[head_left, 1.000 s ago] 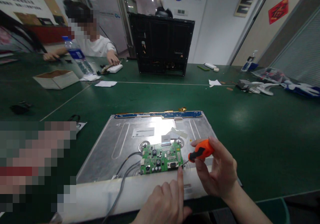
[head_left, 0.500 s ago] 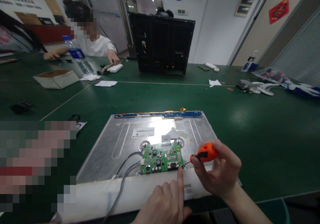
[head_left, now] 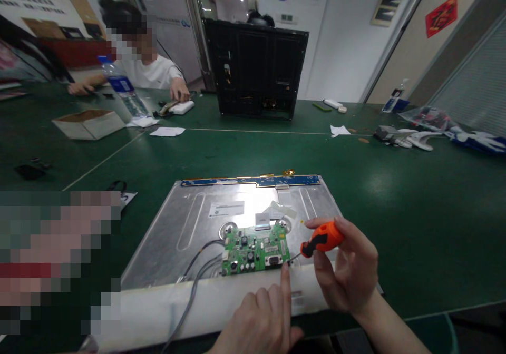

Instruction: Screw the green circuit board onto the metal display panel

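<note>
A bare monitor panel (head_left: 185,227) with a silver metal back lies flat on the green table. A small green circuit board (head_left: 255,251) sits on it near the front edge, with grey cables (head_left: 197,275) running off to the lower left. My right hand (head_left: 348,272) grips an orange-handled screwdriver (head_left: 321,239), its tip at the board's front right corner. My left hand (head_left: 263,317) rests on the panel's white front edge, index finger stretched out to touch the spot beside the screwdriver tip, the other fingers curled.
A black monitor back shell (head_left: 255,69) stands upright across the table. A co-worker in white (head_left: 148,72) sits at the far left behind a water bottle (head_left: 124,90) and a cardboard box (head_left: 89,123). Papers, gloves and small parts (head_left: 419,135) lie at the right.
My right hand has turned the screwdriver handle between its fingers, shifting slightly right and down and back; the tip stays at the same corner. My left hand has not moved.
</note>
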The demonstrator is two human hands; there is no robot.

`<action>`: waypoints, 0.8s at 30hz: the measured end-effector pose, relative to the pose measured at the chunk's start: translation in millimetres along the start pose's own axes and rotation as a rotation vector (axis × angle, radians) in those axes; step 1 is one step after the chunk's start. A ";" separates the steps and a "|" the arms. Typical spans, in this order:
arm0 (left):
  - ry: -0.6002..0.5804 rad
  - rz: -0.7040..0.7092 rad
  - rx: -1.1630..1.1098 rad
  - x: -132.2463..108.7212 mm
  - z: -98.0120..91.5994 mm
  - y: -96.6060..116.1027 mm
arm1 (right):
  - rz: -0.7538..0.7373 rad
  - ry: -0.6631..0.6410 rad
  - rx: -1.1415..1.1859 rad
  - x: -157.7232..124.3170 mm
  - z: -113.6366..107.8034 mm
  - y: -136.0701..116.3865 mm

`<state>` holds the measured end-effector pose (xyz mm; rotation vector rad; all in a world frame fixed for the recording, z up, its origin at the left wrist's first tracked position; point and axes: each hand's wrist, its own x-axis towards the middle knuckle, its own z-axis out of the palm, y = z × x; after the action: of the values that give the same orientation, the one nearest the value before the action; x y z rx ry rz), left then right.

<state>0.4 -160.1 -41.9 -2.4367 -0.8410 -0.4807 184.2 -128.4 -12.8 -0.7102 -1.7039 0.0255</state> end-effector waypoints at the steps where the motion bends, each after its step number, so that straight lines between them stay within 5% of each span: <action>1: 0.000 0.000 0.002 0.4 0.2 0.1 | 0.000 0.005 -0.009 0.0 0.3 0.2; 13: -0.040 0.003 -0.002 -2.3 -0.7 -0.6 | -0.089 0.039 -0.105 10.3 1.7 0.9; 24: -0.027 -0.006 -0.026 1.5 -2.7 -1.3 | -0.010 0.012 -0.029 2.9 1.1 -0.5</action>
<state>0.2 -160.1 -38.6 -2.4703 -0.8588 -0.4650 182.8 -127.1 -10.4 -0.7227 -1.6994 -0.0105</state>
